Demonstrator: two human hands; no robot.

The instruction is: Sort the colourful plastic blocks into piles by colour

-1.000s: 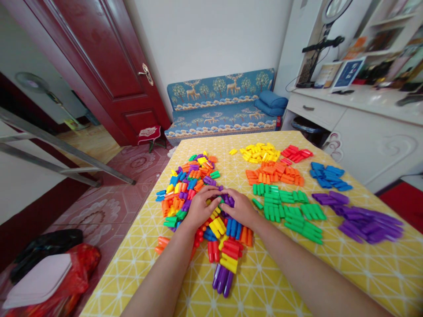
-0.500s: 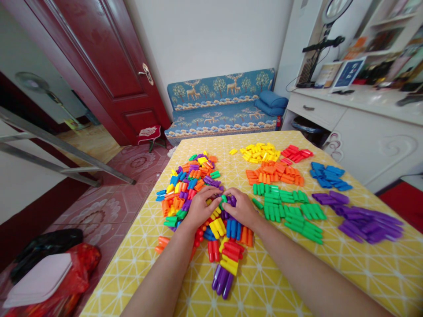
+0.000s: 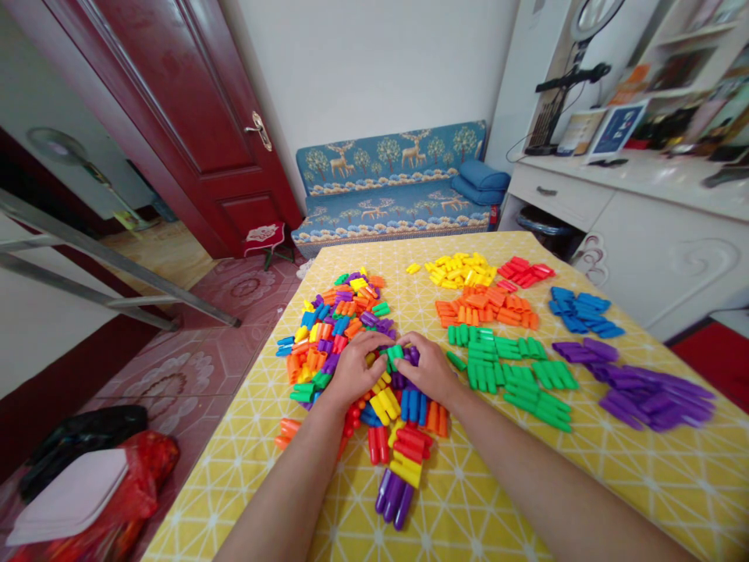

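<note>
Yellow-clothed table point(image 3: 497, 484): mixed-colour block pile point(image 3: 341, 310) left, single-colour block groups point(image 3: 483, 365) right.

1. A table point(image 3: 234, 507) stands before the person, with a heap of blocks point(image 3: 328, 339) toward its left side.
2. The left hand point(image 3: 358, 367) and right hand point(image 3: 430, 371) meet over the heap, a single block point(image 3: 395, 356) between them.
3. Separate piles point(image 3: 483, 361) lie right of the heap.
4. Behind the table, a sofa point(image 3: 374, 179) stands against the wall point(image 3: 374, 62), cushions point(image 3: 480, 187) at its right end.
5. Left of the sofa is a door point(image 3: 199, 117), a stool point(image 3: 264, 236) before it.
6. Farther left stand a ladder point(image 3: 175, 289) and, beyond it, a fan point(image 3: 55, 146).
7. Bags point(image 3: 146, 460) lie left of the table.
8. A lamp point(image 3: 576, 76) stands on the dresser point(image 3: 661, 257) at right.
</note>
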